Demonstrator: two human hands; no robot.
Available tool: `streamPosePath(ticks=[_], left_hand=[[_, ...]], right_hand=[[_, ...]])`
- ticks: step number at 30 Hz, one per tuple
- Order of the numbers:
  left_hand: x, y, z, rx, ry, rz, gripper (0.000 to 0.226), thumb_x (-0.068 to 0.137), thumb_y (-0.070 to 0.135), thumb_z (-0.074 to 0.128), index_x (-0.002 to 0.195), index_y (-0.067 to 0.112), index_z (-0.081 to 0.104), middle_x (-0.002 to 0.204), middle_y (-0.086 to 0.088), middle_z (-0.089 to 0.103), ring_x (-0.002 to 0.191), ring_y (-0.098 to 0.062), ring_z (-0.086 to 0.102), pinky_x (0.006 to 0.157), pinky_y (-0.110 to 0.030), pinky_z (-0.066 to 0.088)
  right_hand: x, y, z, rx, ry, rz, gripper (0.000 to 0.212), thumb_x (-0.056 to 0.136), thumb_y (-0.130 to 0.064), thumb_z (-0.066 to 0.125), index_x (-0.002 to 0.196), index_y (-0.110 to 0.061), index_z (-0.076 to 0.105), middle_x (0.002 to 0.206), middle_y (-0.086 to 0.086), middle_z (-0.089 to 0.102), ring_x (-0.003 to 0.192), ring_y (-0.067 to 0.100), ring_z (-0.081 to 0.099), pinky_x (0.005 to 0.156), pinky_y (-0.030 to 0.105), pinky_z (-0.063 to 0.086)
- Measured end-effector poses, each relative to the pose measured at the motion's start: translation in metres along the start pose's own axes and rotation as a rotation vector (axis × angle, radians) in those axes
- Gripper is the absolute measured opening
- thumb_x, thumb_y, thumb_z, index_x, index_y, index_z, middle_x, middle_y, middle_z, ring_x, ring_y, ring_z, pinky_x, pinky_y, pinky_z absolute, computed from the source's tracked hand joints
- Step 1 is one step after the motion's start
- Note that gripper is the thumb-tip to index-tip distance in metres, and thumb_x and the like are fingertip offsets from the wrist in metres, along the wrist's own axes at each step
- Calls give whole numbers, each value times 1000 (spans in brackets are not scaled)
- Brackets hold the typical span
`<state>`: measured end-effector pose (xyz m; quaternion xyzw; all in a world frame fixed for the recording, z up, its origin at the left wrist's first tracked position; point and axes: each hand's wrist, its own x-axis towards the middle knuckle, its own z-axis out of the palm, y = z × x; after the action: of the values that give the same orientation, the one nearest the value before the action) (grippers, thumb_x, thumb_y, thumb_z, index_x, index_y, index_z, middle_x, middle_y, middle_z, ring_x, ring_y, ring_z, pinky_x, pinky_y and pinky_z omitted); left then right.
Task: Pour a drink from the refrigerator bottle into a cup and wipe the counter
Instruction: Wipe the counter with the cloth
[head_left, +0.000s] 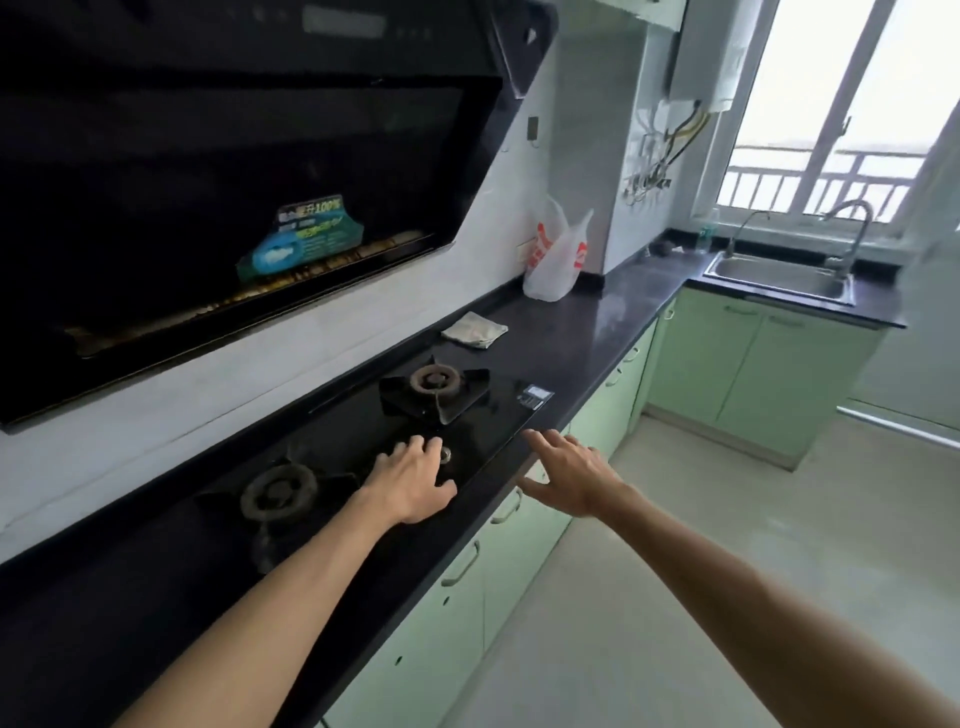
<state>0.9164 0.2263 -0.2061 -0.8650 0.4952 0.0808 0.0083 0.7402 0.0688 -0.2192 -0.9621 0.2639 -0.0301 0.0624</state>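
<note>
A dark stone counter (587, 332) runs along the wall on my left. On it, past the hob, lies a folded pale cloth (475, 329). My left hand (413, 480) is spread flat over the black glass hob (498, 410), by its knobs, and holds nothing. My right hand (569, 478) hovers open at the counter's front edge, fingers apart and empty. No bottle from the refrigerator, cup or refrigerator is in view.
Two gas burners (434, 379) (278, 491) sit on the hob under a black range hood (223, 171). A white plastic bag (553, 254) stands against the wall. A steel sink (779, 278) with a tap is under the window. Green cabinets (737, 364) line the tiled floor.
</note>
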Motion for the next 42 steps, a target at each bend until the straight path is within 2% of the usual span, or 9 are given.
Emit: streamPosePath(ticks=[7, 16, 21, 36, 42], left_hand=[[36, 84, -3, 50, -13, 154, 66, 96, 49, 45, 148, 12, 30, 147, -13, 40, 135, -32, 40, 107, -48, 37], [102, 155, -3, 69, -30, 326, 69, 95, 47, 45, 151, 10, 26, 146, -13, 39, 133, -33, 41, 106, -48, 37], [157, 177, -7, 72, -35, 390, 69, 96, 47, 45, 150, 10, 26, 144, -14, 41, 132, -33, 43, 106, -49, 37], [319, 196, -23, 105, -68, 472, 72, 96, 48, 43, 153, 11, 22, 146, -14, 41, 131, -32, 43, 106, -48, 38], [354, 208, -19, 128, -78, 523, 65, 96, 47, 44, 148, 11, 28, 139, -13, 45, 127, -33, 46, 104, -48, 40]], right_hand=[[-46, 76, -14, 3, 24, 177, 75, 94, -60, 47, 152, -20, 21, 136, 11, 49, 122, 32, 50, 91, 44, 48], [-63, 150, -17, -19, 13, 356, 79, 93, -59, 49, 155, -22, 17, 141, 10, 47, 127, 31, 47, 93, 42, 47], [-35, 188, -21, -29, -11, 436, 79, 92, -61, 48, 154, -25, 15, 141, 10, 46, 127, 30, 45, 92, 44, 49], [100, 247, -28, 18, 8, 502, 79, 92, -58, 51, 154, -22, 17, 141, 12, 45, 127, 33, 45, 94, 46, 47], [125, 266, -24, 41, 4, 533, 80, 92, -58, 51, 154, -22, 16, 143, 12, 44, 129, 33, 44, 97, 46, 45]])
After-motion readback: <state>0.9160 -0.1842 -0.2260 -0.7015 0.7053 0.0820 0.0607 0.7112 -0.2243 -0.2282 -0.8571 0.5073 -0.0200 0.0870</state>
